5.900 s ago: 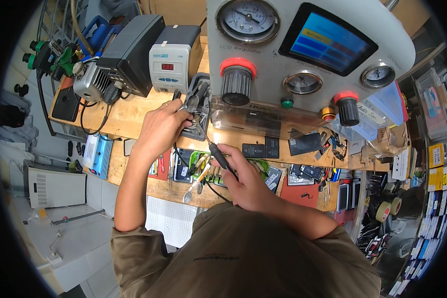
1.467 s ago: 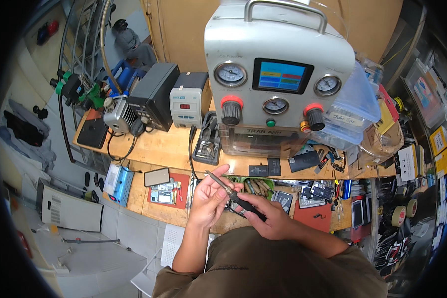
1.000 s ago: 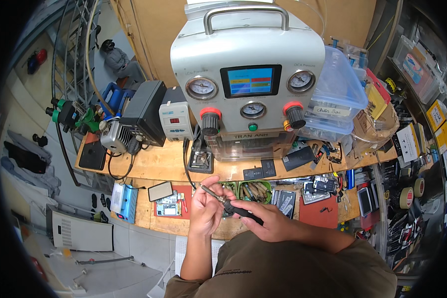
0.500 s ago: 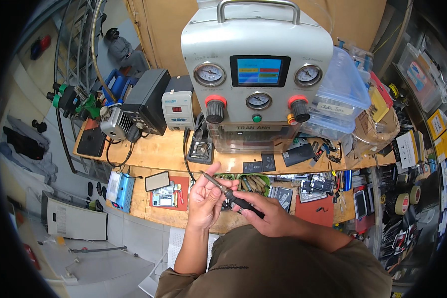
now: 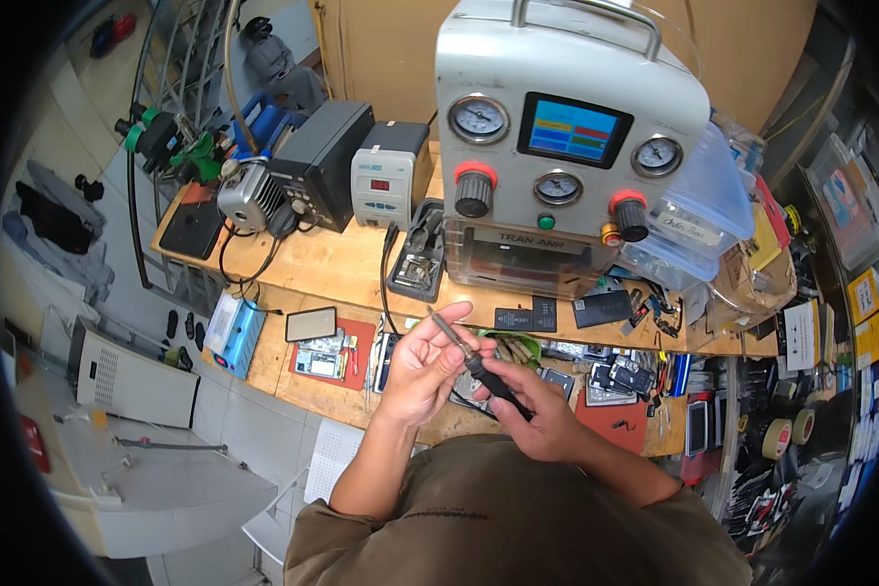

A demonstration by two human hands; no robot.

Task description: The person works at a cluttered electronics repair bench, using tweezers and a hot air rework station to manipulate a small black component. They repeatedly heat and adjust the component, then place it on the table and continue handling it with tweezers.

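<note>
Both hands are at chest height over the bench's front edge, holding a soldering iron (image 5: 498, 388) between them. Its metal barrel points up and to the left; its black handle slants down to the right. My left hand (image 5: 415, 383) pinches the collar where the barrel meets the handle, its index finger stretched along the barrel. Around the black handle, the fingers of my right hand (image 5: 545, 418) are closed. Behind the hands, a green tray (image 5: 508, 337) of tan-handled tools is partly covered.
A large grey machine (image 5: 576, 78) with dials and a screen stands at the back. Left of it are a soldering station (image 5: 386, 186), a black iron stand (image 5: 418, 273) and a dark box (image 5: 324, 161). Phone parts (image 5: 322, 361) lie on a red mat; clear bins (image 5: 689, 220) are stacked at right.
The view has turned, so the bench and machine appear shifted to the right. Both hands keep hold of the soldering iron, its grip much the same.
</note>
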